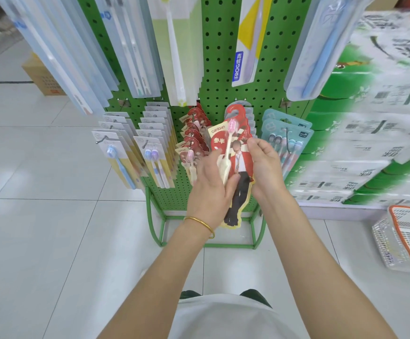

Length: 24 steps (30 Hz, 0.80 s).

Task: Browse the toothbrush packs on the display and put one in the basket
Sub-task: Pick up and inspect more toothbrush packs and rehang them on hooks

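A: What does the toothbrush pack (pixel 238 167) look like?

B: It's a shaped red-and-cream card printed with a standing figure in a red jacket. A cream-handled brush with pink bristles sits on the front.

A: Where is it?

B: In front of the lower hooks of the green pegboard display (pixel 221 57). The left hand (pixel 209 189) grips its left edge, thumb across the front. The right hand (pixel 265 167) pinches its right edge. The basket (pixel 382 241) stands well apart, on the floor to the right.
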### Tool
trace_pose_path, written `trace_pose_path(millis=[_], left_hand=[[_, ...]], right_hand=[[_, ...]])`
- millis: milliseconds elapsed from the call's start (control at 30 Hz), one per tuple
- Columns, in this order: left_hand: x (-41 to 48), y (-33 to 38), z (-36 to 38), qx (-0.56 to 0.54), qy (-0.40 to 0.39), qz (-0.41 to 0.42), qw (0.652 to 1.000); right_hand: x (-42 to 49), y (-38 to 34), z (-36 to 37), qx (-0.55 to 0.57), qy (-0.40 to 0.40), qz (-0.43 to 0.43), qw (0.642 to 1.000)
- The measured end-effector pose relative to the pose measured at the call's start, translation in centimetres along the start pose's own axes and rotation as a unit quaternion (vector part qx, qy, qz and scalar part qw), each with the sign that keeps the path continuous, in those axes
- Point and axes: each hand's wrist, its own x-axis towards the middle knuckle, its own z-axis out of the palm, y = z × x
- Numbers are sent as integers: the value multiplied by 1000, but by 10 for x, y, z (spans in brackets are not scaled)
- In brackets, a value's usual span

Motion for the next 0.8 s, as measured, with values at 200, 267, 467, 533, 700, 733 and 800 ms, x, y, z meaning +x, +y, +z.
trace_pose_path(millis=[200,267,467,533,700,733,800], left_hand=[[-1,0,-8,162,-128,10,978],[2,2,-11,179,-143,6,973],[9,6,-23,36,-203,-64,976],[12,9,-27,-48,-232,-93,967],[13,3,-33,-186,-233,-137,945],[12,1,-33,-211,-222,-162,938],[11,-5,-32,-249,-197,-213,924]], right_hand=[[9,-5,1,12,34,8,999],[8,-6,3,34,20,16,999],[6,-7,2,18,-50,79,995],[8,-7,-1,-11,-65,64,996],[14,-3,1,-13,-51,38,998],[14,-3,1,-3,-36,35,999],[14,-4,1,4,-19,27,999]])
